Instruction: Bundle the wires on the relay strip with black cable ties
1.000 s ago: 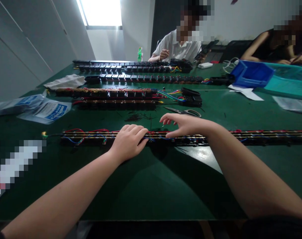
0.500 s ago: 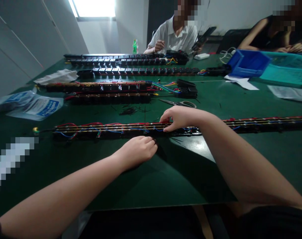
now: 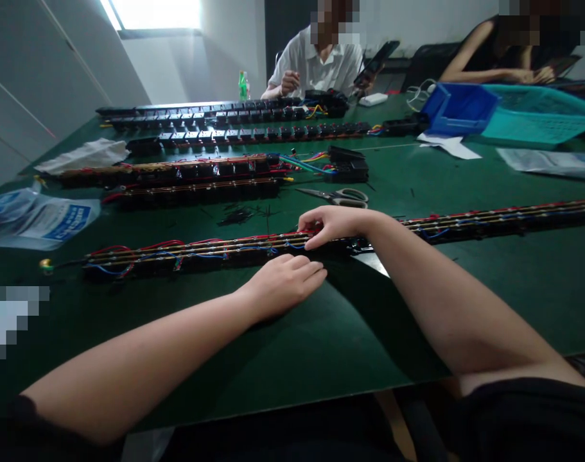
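Note:
A long black strip with brass-coloured rods and red and blue wires lies across the green table in front of me. My right hand reaches over its middle, thumb on the near side and fingers curled on the far side, gripping it. My left hand rests palm down just in front of the strip, its fingers stretched out to the right. What lies under the left palm is hidden. A yellow connector on a short cable sticks out at the strip's left end.
Scissors and scattered black bits lie behind the strip. Farther back are several similar black strips, plastic bags, a blue bin and a teal basket. Two people sit across the table.
My left hand has slid to the right, and its curled fingers have straightened. My right hand stays on the strip. The whole view has shifted and tilted slightly.

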`<move>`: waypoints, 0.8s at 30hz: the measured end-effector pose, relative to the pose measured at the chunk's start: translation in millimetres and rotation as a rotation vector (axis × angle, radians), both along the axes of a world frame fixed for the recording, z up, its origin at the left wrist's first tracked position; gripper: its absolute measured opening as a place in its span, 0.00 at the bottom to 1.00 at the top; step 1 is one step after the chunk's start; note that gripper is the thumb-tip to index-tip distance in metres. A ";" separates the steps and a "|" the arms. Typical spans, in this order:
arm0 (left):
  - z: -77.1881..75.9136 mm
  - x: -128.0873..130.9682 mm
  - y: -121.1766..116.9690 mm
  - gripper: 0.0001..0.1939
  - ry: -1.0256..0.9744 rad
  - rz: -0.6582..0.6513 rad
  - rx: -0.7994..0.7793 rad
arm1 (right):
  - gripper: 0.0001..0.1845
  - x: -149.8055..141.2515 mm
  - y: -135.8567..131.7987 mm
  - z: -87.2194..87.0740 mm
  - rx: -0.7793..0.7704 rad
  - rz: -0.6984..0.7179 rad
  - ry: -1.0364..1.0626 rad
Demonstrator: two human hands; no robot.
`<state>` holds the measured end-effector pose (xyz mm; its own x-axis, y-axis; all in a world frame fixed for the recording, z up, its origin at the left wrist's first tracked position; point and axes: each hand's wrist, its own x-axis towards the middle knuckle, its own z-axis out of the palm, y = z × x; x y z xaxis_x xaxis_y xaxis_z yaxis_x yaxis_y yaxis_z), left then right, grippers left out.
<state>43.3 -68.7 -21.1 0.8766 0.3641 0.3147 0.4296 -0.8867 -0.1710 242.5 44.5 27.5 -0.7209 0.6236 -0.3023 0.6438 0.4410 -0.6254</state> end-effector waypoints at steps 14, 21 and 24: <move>5.3 -32.8 19.9 0.20 -0.122 0.012 -0.523 | 0.22 -1.4 0.3 -0.4 -0.030 -0.014 0.010; 1.8 -31.1 21.8 0.23 -0.123 -0.014 -0.521 | 0.22 -2.0 0.9 -1.7 -0.034 -0.017 0.007; -1.4 -30.9 22.7 0.17 -0.118 -0.059 -0.419 | 0.22 -1.5 1.1 -1.9 -0.040 -0.020 0.012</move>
<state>12.5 -46.0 -22.5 0.8666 0.4322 0.2495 0.3714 -0.8925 0.2560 241.0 45.6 25.7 -0.7122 0.6254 -0.3190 0.6447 0.4027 -0.6498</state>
